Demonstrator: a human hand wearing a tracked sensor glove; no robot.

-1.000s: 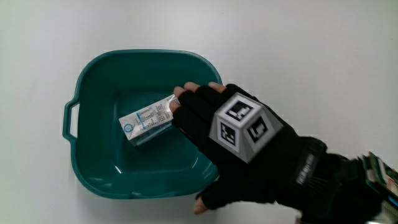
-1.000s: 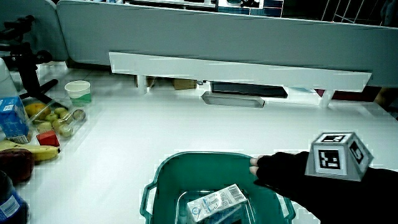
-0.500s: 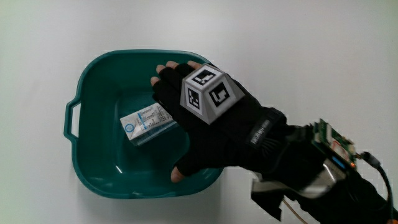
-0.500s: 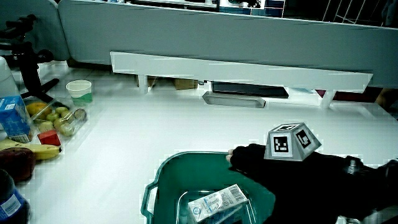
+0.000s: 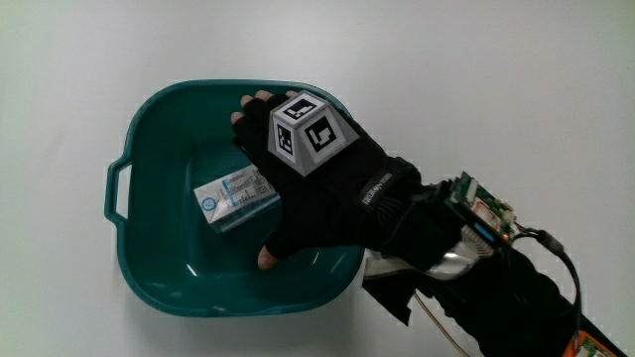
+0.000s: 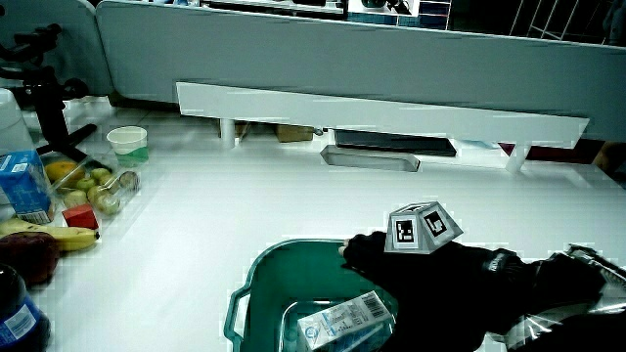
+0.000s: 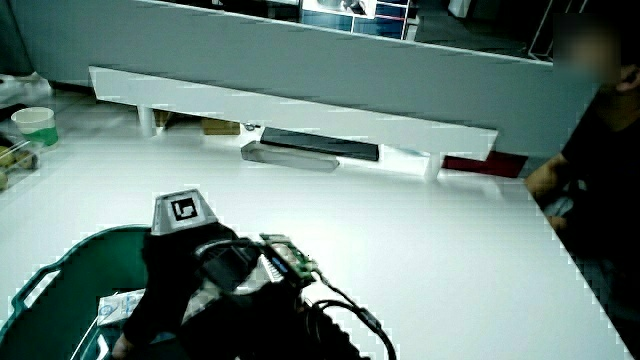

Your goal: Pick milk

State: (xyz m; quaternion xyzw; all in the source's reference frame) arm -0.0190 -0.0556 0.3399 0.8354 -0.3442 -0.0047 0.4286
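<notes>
A small white and blue milk carton (image 5: 231, 197) lies on its side on the floor of a teal basin (image 5: 159, 119). The hand (image 5: 317, 193) hovers over the basin, partly above the carton's end, with its fingers spread and nothing in them. The patterned cube (image 5: 307, 131) sits on its back. In both side views the hand (image 6: 421, 279) (image 7: 180, 275) reaches into the basin (image 6: 256, 276) (image 7: 55, 262) just above the carton (image 6: 342, 319) (image 7: 118, 306). The thumb lies nearer to the person than the carton, and the fingertips reach toward the basin's rim farthest from the person.
In a side view, at the table's edge stand a blue carton (image 6: 23, 186), bananas (image 6: 39, 235), a clear box of fruit (image 6: 93, 191), a dark bottle (image 6: 14, 315) and a paper cup (image 6: 127, 143). A low partition (image 6: 381, 108) runs across the table.
The hand has slid farther over the basin, its fingertips passing above the carton's end toward the rim farthest from the person. The carton has not moved.
</notes>
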